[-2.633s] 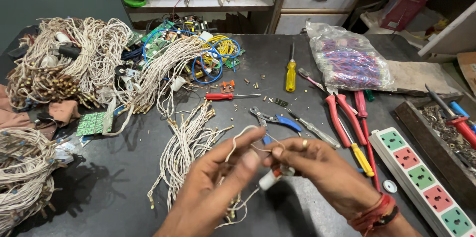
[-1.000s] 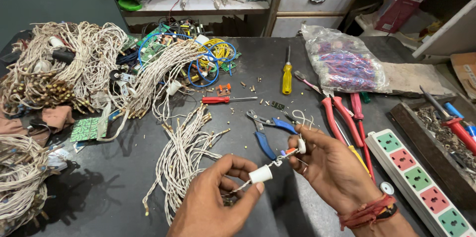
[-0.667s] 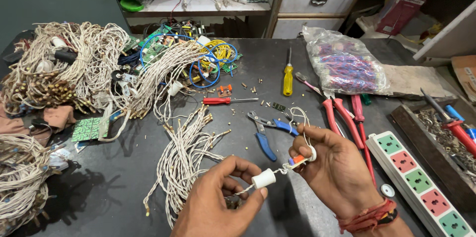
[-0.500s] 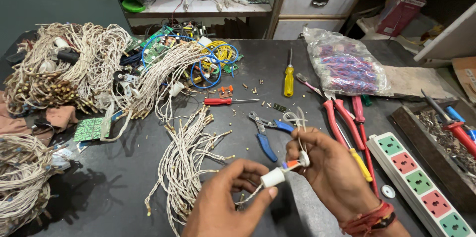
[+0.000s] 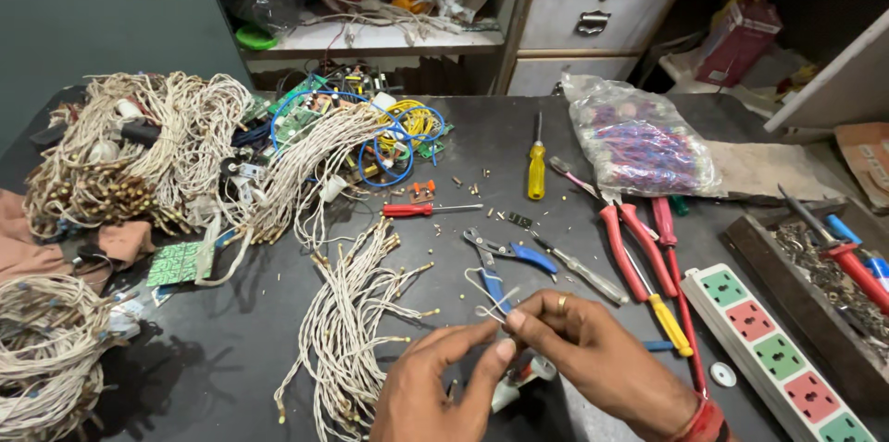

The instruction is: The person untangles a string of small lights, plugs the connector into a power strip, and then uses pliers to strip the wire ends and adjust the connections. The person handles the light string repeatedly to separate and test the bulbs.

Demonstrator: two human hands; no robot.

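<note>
My left hand (image 5: 435,385) and my right hand (image 5: 588,359) meet at the near edge of the dark table (image 5: 222,349). Their fingertips pinch a thin white wire loop (image 5: 488,303) together. Under the hands hangs a small white plug-like part (image 5: 517,385) joined to that wire, mostly hidden by my fingers. A bundle of cut white wires (image 5: 347,326) lies just left of my left hand. Blue-handled pliers (image 5: 505,261) lie just beyond my fingertips.
Large white wire heaps (image 5: 139,160) and circuit boards fill the left. A yellow screwdriver (image 5: 536,169), red screwdriver (image 5: 417,210), red-handled cutters (image 5: 639,243), a bag of coloured parts (image 5: 639,141), a white power strip (image 5: 773,349) and a tray of tools (image 5: 833,266) sit on the right.
My hands were apart with the white part held up between them; now they have closed together lower down, both pinching the wire, and the white part has dropped under my fingers.
</note>
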